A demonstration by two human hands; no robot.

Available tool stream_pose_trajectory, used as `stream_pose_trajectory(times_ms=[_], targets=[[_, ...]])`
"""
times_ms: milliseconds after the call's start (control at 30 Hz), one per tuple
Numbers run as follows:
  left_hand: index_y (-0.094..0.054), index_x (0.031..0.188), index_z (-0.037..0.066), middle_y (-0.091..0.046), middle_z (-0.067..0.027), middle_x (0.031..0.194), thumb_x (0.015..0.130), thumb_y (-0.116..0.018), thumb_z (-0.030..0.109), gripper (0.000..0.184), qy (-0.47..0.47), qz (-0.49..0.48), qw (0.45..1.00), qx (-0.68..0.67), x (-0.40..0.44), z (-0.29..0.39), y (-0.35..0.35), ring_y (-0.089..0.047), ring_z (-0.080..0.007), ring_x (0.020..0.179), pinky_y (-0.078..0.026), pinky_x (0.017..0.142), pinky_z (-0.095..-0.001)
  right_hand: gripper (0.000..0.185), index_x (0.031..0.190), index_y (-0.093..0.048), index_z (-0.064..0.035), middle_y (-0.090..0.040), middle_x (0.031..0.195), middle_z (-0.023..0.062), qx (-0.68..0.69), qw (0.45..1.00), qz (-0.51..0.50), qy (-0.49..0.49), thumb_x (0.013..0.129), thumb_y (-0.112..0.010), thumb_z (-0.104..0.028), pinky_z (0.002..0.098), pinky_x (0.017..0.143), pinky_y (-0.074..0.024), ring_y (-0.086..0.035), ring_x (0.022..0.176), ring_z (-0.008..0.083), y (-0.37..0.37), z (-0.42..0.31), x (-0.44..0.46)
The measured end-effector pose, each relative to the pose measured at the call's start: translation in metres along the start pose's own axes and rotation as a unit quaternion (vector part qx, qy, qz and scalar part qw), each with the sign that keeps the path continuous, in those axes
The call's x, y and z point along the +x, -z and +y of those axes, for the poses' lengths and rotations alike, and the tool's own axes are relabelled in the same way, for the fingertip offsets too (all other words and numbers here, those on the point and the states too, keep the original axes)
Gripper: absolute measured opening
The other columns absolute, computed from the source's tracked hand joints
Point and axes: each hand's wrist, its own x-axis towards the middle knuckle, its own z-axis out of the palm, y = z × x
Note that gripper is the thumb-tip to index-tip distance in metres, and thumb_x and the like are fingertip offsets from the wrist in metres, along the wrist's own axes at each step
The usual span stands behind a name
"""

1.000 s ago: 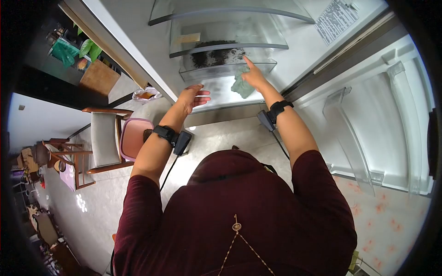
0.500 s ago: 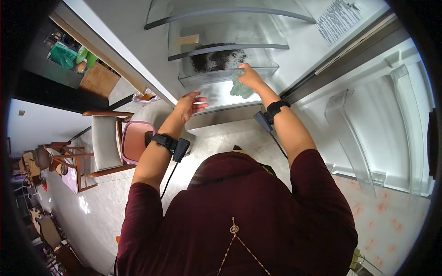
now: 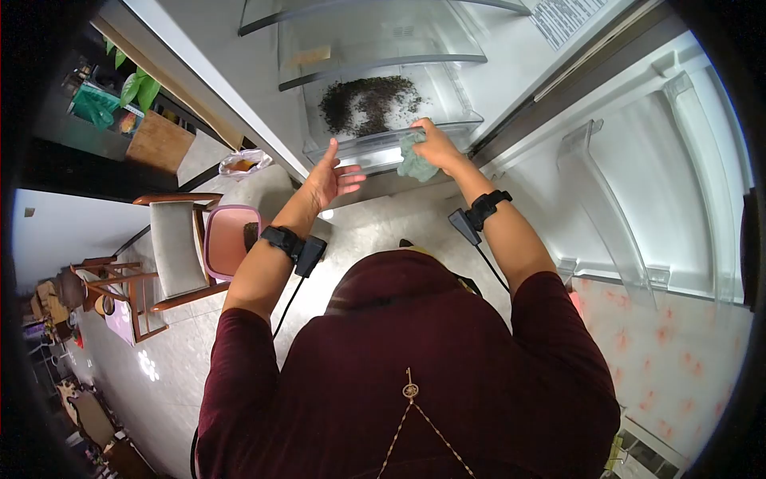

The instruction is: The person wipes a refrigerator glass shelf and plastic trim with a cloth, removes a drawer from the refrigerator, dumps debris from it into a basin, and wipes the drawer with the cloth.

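Inside the open fridge, a clear drawer (image 3: 443,144) sticks out below the glass shelves. Dark crumbly matter, like soil or dried leaves (image 3: 371,104), is scattered over its floor. My right hand (image 3: 435,149) is closed on a crumpled grey-green cloth (image 3: 415,164), at the right part of the drawer's front edge. Whether its fingers also grip that edge I cannot tell. At the left front of the drawer, my left hand (image 3: 333,177) has its fingers spread and holds nothing; whether it touches the drawer is unclear.
The fridge door (image 3: 638,184), with clear door racks, stands open on the right. A glass shelf edge (image 3: 383,70) crosses above the drawer. To the left are a wooden armchair (image 3: 179,247), a pink bin (image 3: 231,239) and a plastic bag (image 3: 246,162) on the floor.
The drawer has come further out from under the shelf, showing more of the dark crumbs. My right hand has come toward me with the cloth. My left hand's fingers have spread upward.
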Motion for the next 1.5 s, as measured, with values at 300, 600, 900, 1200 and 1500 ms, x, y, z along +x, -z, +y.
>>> stream_pose_trajectory(times_ms=[300,600,900,1200,1500], targets=[[0.011,0.143,-0.005,-0.041,-0.0319,0.131,0.068,-0.053,0.082,0.131,0.038,-0.003,0.999,-0.036,-0.010,-0.004,-0.013,-0.061,-0.0397,0.100,-0.055,0.077,-0.0439,0.051,0.122,-0.045,-0.0119,-0.062,0.093,0.0181,-0.020,1.000,0.002,-0.004,0.075,-0.062,-0.012,0.0418,0.073,-0.0466,-0.061,0.087,0.0334,-0.008,0.001,-0.023],[-0.015,0.140,-0.010,-0.039,-0.0319,0.132,0.070,-0.046,0.083,0.120,0.098,-0.035,0.994,-0.036,0.004,-0.009,-0.011,-0.059,-0.0429,0.102,-0.056,0.075,-0.0472,0.049,0.121,-0.045,-0.0123,-0.061,0.088,0.0167,-0.013,1.000,0.009,-0.014,0.075,-0.062,-0.010,0.0418,0.071,-0.0462,-0.061,0.083,0.0318,-0.013,0.007,-0.044],[-0.030,0.129,-0.017,-0.045,-0.0343,0.125,0.086,-0.048,0.050,0.082,0.142,-0.003,0.979,-0.146,0.011,-0.029,-0.026,-0.058,-0.0445,0.103,-0.055,0.081,-0.0473,0.045,0.119,-0.048,-0.0102,-0.058,0.086,0.0113,-0.030,0.998,0.037,-0.036,0.076,-0.060,-0.006,0.0343,0.070,-0.0443,-0.057,0.079,0.0202,-0.017,0.001,-0.070],[-0.031,0.123,-0.021,-0.048,-0.0380,0.118,0.084,-0.046,0.035,0.070,0.122,0.008,0.966,-0.229,0.014,-0.026,-0.035,-0.060,-0.0447,0.098,-0.055,0.083,-0.0471,0.048,0.120,-0.047,-0.0107,-0.062,0.087,0.0168,-0.073,0.997,0.016,-0.021,0.075,-0.063,-0.012,0.0396,0.072,-0.0463,-0.061,0.084,0.0299,-0.010,-0.001,-0.067],[-0.028,0.123,-0.016,-0.050,-0.0376,0.113,0.089,-0.041,0.026,0.056,0.069,0.033,0.957,-0.281,-0.008,-0.014,-0.046,-0.059,-0.0444,0.101,-0.055,0.085,-0.0454,0.051,0.120,-0.044,-0.0091,-0.064,0.094,0.0217,-0.126,0.992,0.003,0.016,0.074,-0.065,-0.018,0.0444,0.080,-0.0474,-0.061,0.093,0.0391,0.007,-0.025,-0.079]])
